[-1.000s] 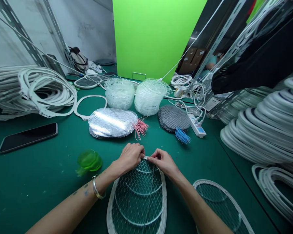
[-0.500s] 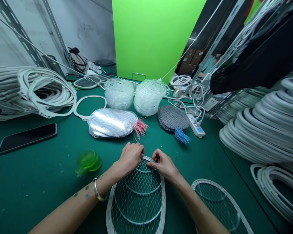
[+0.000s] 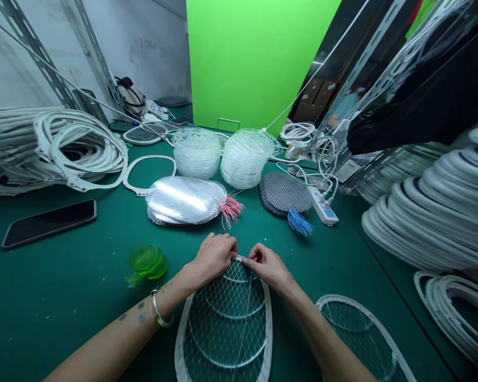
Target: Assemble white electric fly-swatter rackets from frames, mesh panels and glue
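An oval mesh racket head (image 3: 227, 339) with a white rim lies in front of me on the green table, cut off by the bottom of the view. Curved white ribs cross under its wire netting. My left hand (image 3: 215, 253) is closed on the far end of the rim, left of its middle. Just to the right, my right hand (image 3: 269, 266) pinches the same rim between thumb and fingers. A short stretch of white rim shows between the two hands. Any small part under the fingertips is hidden.
A second racket head (image 3: 362, 329) lies right. Beyond my hands are silver mesh sheets (image 3: 185, 200), dark mesh sheets (image 3: 284, 193), clear coils (image 3: 245, 158) and a power strip (image 3: 322, 206). Green tape (image 3: 148, 261) and a phone (image 3: 50, 223) lie left. White frames (image 3: 430, 217) are stacked right.
My right hand has shifted slightly along the rim, its thumb moving from over the netting onto the rim nearer my left hand. My left hand keeps its hold. The whole view has shifted slightly.
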### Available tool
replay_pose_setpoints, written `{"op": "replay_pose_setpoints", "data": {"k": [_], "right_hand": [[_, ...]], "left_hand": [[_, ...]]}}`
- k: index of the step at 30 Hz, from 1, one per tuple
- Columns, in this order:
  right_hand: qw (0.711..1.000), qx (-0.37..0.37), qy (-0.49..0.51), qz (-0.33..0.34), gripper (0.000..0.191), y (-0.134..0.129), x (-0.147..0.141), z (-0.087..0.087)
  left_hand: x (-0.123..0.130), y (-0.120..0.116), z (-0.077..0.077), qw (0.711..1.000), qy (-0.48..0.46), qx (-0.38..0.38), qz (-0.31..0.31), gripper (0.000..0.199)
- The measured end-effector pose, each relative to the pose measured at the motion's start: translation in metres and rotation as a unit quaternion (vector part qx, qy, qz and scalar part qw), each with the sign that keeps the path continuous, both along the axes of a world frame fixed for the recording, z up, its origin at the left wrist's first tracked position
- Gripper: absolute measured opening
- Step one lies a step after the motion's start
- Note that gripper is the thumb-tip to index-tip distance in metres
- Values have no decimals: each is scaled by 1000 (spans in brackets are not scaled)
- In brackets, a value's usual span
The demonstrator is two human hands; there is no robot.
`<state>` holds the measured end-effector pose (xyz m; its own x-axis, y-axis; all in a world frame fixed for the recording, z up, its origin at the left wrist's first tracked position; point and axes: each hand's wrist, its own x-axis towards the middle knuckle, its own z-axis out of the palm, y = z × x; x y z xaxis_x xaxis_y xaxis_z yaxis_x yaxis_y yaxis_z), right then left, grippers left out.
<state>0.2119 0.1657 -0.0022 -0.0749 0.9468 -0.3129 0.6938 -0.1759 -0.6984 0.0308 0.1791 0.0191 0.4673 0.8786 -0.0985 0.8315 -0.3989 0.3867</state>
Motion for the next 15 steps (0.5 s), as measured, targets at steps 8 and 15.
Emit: {"op": "replay_pose_setpoints", "data": {"k": [8,15], "right_hand": [[1000,-2,11,6,20,1,1,1],[1000,0,18,12,18,3,0,-3]], "left_hand": [[-1,5,4,1000,-7,-3,-26,15],[-2,6,-3,1000,-10,-22,8,12]]}}
